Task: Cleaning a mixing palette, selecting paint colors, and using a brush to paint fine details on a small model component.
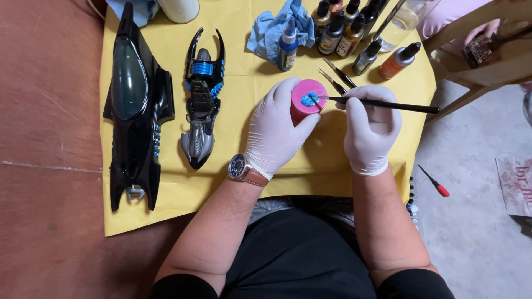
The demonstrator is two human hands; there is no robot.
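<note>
My left hand [274,130], in a white glove with a wristwatch, grips a pink round cup [308,98] turned bottom up, with a blob of blue paint on top. My right hand [370,130], also gloved, holds a thin black paintbrush [388,104] whose tip rests in the blue paint. Both hands are over a yellow paper sheet [238,61]. To the left lie a long black model car body [134,108] and a smaller black, blue and silver model part [203,99].
Several small paint bottles [341,30], a blue-capped dropper bottle [287,45], a crumpled blue cloth [271,27] and tweezers [338,77] sit at the sheet's far side. A clear glass [402,22] stands behind. A red-handled tool [435,182] lies on the grey floor at right.
</note>
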